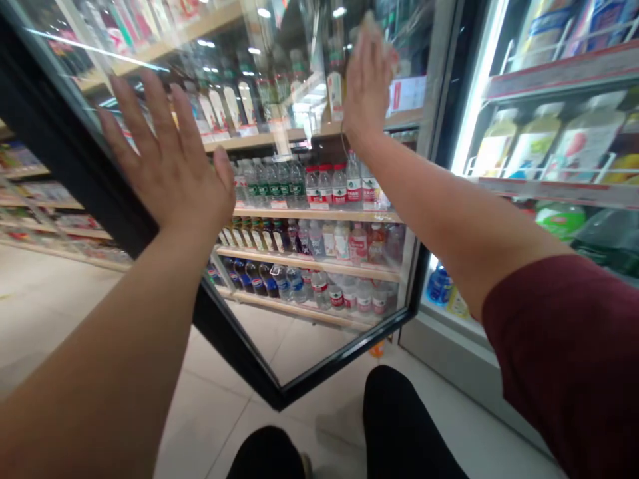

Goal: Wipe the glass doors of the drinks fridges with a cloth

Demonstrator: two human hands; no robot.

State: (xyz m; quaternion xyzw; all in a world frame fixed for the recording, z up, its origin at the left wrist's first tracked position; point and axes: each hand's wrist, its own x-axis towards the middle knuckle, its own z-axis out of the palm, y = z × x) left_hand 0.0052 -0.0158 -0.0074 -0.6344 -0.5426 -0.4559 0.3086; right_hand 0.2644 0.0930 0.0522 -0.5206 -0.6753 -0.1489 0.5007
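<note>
A glass door with a black frame stands swung open in front of me, tilted across the view. My left hand lies flat near the door's left frame edge, fingers spread, holding nothing. Higher up and to the right, my right hand presses toward the glass with its fingers stretched. Pale edges of a cloth-like thing show past those fingertips; blur and reflections hide most of it.
A lit drinks fridge with bottles on wire-fronted shelves is at the right. Through the glass stand shelves of bottled drinks. Pale floor tiles and my dark-clad knees are below. An orange item sits by the fridge base.
</note>
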